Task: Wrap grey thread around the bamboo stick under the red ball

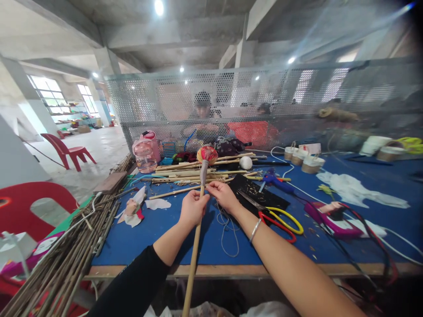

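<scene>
My left hand (193, 208) is closed around a wooden stick (192, 264), which slants up from my lap over the table's front edge. Its upper end has a grey wrapping (203, 174) and a round red and yellow head (208, 154). Just to the right of the stick, my right hand (222, 193) pinches thumb and fingers together at the bottom of the wrapping. A thin grey cord (230, 254) lies in loops below and runs up to these fingers; the pinched part is too small to see clearly. Scissors (274, 220) with red and yellow handles lie beside my right forearm.
Several sticks (178, 176) lie across the blue table (132, 246), and a bundle of twigs (79, 233) lines its left side. A blue glue gun (277, 180), white ball (245, 163), purple power strip (340, 222) and cables are rightward. Behind a perforated screen (158, 97) sits another person.
</scene>
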`<state>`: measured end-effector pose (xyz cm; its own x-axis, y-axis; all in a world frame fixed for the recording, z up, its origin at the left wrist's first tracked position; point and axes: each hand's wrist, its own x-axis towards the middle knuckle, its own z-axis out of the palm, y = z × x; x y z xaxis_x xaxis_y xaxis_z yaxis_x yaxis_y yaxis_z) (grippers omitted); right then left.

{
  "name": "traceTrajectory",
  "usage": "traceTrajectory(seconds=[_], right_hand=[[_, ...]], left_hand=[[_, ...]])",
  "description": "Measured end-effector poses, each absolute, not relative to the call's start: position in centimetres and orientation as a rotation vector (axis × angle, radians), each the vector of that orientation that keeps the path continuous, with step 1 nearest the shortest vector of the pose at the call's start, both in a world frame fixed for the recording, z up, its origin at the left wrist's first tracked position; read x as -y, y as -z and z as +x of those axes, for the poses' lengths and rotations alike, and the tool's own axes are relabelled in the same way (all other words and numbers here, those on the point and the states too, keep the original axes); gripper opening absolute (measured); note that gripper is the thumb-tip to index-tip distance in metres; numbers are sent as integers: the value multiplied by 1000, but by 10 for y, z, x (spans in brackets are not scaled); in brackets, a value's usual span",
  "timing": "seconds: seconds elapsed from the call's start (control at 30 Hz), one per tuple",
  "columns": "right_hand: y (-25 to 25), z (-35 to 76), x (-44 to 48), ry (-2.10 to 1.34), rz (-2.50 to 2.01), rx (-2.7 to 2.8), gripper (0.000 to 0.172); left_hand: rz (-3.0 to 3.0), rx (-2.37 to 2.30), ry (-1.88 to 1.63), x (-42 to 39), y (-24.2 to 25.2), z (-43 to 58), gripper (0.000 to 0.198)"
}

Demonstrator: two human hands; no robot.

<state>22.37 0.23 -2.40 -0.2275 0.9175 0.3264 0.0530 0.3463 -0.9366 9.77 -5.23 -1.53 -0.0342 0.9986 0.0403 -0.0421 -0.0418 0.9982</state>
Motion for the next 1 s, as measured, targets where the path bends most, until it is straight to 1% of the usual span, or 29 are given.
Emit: traceTrajectory(seconds=[0.2, 0.33, 0.43, 0.5, 0.73, 1.0], right_hand=[[22, 224, -1, -1132, -885, 1531, 26], [19, 224, -1, -1141, -853, 1495, 25], [19, 224, -2, -1095, -861, 1516, 24], [19, 224, -3, -1052, -876, 1538, 23], [19, 224, -2, -928, -942, 1599, 23], [16, 226, -1, -927, -931, 1583, 23]], left_hand=[[1140, -1013, -1284, 51, 12, 95, 29], [986, -858, -1132, 52, 5, 90, 32], [807, -775, -1066, 53, 1, 88, 27], [753, -781, -1076, 53, 1, 87, 26], [895, -912, -1199, 54, 4, 91, 32], [828, -795, -1196, 54, 1, 91, 25]])
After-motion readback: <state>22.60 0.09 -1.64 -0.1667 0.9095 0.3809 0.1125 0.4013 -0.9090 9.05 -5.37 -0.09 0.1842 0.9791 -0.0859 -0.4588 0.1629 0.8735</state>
